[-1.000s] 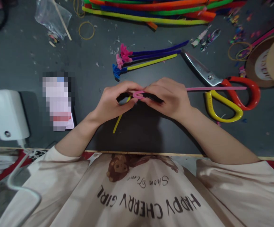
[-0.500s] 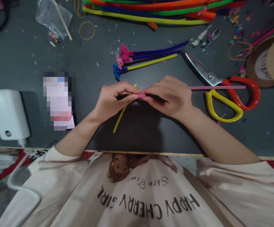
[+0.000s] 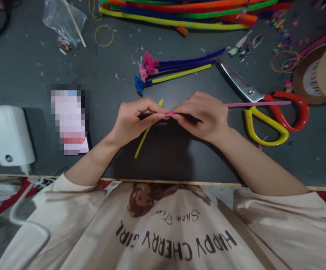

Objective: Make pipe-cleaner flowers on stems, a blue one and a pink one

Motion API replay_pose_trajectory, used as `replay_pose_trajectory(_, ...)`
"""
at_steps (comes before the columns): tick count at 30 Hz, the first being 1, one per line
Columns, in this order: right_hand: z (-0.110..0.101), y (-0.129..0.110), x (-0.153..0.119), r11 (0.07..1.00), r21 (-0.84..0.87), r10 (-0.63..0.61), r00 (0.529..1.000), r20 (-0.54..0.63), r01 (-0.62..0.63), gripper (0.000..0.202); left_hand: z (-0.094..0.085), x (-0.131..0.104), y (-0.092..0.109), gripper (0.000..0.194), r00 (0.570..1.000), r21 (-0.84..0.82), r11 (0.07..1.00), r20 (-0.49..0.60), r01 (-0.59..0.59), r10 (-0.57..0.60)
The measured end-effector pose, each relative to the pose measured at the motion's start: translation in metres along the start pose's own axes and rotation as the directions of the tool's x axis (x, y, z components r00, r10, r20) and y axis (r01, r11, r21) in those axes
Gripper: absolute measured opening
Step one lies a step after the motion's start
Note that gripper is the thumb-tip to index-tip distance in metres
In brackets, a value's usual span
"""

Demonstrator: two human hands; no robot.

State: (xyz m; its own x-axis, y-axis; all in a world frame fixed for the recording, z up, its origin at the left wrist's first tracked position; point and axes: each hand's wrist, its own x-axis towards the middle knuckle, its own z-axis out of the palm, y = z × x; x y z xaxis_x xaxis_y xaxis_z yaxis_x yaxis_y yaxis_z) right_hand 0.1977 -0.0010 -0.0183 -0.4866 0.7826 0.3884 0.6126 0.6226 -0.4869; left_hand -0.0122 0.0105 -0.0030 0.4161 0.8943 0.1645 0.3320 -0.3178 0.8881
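Observation:
A pink pipe cleaner [image 3: 258, 103] runs from beyond my right hand's knuckles, over the scissors' handles, and into my fingers. My left hand [image 3: 137, 118] pinches its pink end between thumb and forefinger. Facing it, my right hand [image 3: 204, 114] pinches the same pink piece, with a small bit of pink showing between the fingertips. Under my left fingers passes a yellow pipe cleaner piece [image 3: 142, 144], its far tip poking out above; whether I hold it is unclear. Beyond the hands lie small pipe cleaner flowers [image 3: 151, 63] on purple and yellow stems.
Red-and-yellow-handled scissors [image 3: 251, 92] lie on the right, near a ribbon spool [image 3: 306, 71]. Long coloured pipe cleaners [image 3: 174, 23] lie across the far side. On the left are a phone [image 3: 70, 120], a white power bank [image 3: 9, 135] with a cable, and a plastic bag [image 3: 62, 20].
My fingertips have shifted slightly on the pink pipe cleaner, which now looks more bunched between them. Its free end has moved a little. Everything else stays in place.

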Motion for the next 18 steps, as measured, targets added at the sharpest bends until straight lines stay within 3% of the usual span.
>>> replay_pose_trajectory(3,0.001,0.0,-0.001,1.0,-0.006,0.003,1.0,-0.005,-0.003,0.032,-0.001,-0.001,0.001,0.022,0.998,-0.034,0.998,0.01,-0.059,0.059)
replay_pose_trajectory(6,0.003,0.0,-0.002,0.998,-0.032,-0.048,0.998,-0.04,0.047,0.028,-0.001,-0.001,0.002,0.026,0.998,-0.085,0.995,0.03,-0.045,0.047)
replay_pose_trajectory(10,0.005,-0.001,-0.003,0.992,-0.087,-0.098,0.994,-0.057,0.093,0.024,0.0,0.001,0.003,0.029,0.994,0.015,0.995,0.025,-0.103,0.103)
replay_pose_trajectory(18,0.011,-0.003,-0.004,0.98,-0.157,-0.136,0.987,-0.084,0.121,0.023,0.003,0.004,0.001,0.024,0.977,0.153,0.976,0.17,-0.155,0.129)
